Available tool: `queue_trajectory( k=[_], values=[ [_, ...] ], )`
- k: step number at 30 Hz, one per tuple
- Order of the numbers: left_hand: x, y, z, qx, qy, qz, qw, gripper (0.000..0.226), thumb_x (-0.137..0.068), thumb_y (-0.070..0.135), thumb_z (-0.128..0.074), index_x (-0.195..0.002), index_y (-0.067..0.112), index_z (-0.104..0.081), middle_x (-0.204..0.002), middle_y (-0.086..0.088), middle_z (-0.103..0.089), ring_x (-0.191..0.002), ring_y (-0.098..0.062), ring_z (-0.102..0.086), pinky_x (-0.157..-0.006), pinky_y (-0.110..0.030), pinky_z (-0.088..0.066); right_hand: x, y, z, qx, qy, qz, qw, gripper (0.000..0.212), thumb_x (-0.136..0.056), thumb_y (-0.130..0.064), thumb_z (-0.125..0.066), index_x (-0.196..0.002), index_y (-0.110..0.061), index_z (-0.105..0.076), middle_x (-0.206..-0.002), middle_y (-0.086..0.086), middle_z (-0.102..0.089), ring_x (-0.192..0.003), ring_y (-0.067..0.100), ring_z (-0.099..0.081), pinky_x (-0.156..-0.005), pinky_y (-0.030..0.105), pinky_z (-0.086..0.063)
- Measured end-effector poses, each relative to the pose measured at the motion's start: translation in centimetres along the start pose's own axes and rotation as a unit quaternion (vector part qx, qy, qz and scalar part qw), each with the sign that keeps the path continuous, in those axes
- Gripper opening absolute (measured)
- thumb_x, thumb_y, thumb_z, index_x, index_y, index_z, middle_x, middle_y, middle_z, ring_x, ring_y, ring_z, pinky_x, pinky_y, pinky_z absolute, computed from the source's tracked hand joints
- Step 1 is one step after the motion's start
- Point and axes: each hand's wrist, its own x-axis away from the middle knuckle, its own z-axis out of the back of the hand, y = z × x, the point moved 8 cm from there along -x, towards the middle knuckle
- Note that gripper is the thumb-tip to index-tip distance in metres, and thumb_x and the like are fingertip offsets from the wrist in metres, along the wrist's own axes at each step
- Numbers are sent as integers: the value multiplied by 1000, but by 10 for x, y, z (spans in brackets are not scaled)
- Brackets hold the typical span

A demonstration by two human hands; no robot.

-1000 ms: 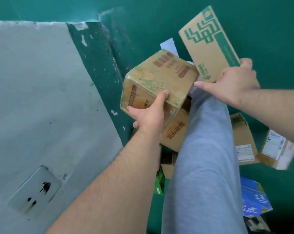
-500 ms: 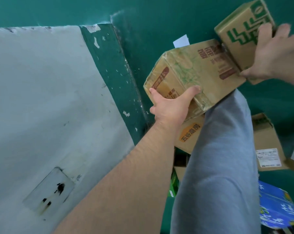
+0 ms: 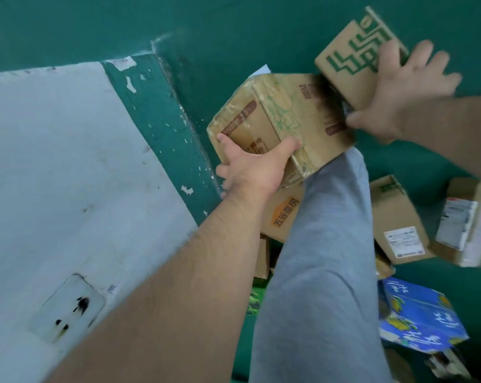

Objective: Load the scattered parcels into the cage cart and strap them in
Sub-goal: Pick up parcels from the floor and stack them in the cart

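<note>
My left hand (image 3: 254, 172) grips the near corner of a taped brown parcel (image 3: 286, 117) with green leaf print, held above my grey-trousered leg (image 3: 325, 272). My right hand (image 3: 405, 98) lies over a smaller brown box with green stripes (image 3: 352, 59), which touches the far end of the taped parcel. More parcels lie on the green floor: one with an orange label (image 3: 282, 217), one with a white shipping label (image 3: 399, 233), another labelled one (image 3: 465, 225) at the right edge, and a blue printed box (image 3: 418, 316). No cage cart is in view.
A pale grey wall (image 3: 68, 175) with a scorched socket plate (image 3: 68, 308) fills the left side. A green skirting strip (image 3: 162, 128) runs along its base. Green floor (image 3: 261, 29) lies beyond the parcels.
Both hands have lifted their boxes up and to the right. The striped box now rests against the taped parcel's far end, with my right hand spread over it.
</note>
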Motion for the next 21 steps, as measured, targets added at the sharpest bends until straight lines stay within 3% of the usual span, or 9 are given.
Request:
queue_trajectory(
  k=[4,7,11,13,17,21],
  values=[
    [57,14,3,-44,19,-23,999,151,-37,85,-71,-153,51,18,-159,-8,-22,-135,-43,-42,-113,-59,-35,69,62,9,-91,-34,6,995,93,-57,-67,-79,-124,-28,-27,-127,25,-42,-117,46,-44,-93,58,-43],
    [117,22,6,-43,14,-47,998,148,-41,86,-72,-154,51,17,-159,-7,-24,-139,-43,-38,-116,-58,-32,92,131,69,-226,-41,-42,972,79,-65,-60,-75,-127,-39,-33,-128,19,-44,-116,42,-49,-97,50,-45],
    [209,47,13,56,-15,-101,993,149,-38,79,-80,-159,47,2,-158,-2,-35,-139,-30,-43,-118,-54,-35,151,242,167,-384,-25,-47,922,54,-80,-54,-69,-129,-46,-46,-121,7,-57,-92,25,-63,-77,35,-50],
    [266,61,18,125,-32,-124,984,146,-40,73,-88,-160,44,-9,-154,5,-45,-133,-21,-52,-115,-49,-42,185,292,218,-430,-14,-28,902,47,-84,-51,-70,-126,-49,-50,-116,0,-61,-90,17,-65,-77,35,-52],
    [390,94,24,225,-55,-175,957,125,-59,52,-94,-160,33,-23,-143,8,-55,-118,-14,-62,-102,-38,-52,254,384,303,-526,-7,29,850,38,-91,-44,-70,-125,-41,-54,-113,2,-70,-91,23,-72,-68,35,-53],
    [508,118,19,284,-53,-213,933,139,-43,62,-96,-159,42,-21,-147,5,-53,-120,-20,-63,-103,-48,-54,323,463,372,-592,23,52,804,28,-92,-42,-69,-116,-43,-55,-114,5,-72,-93,24,-73,-67,38,-55]
  ],
)
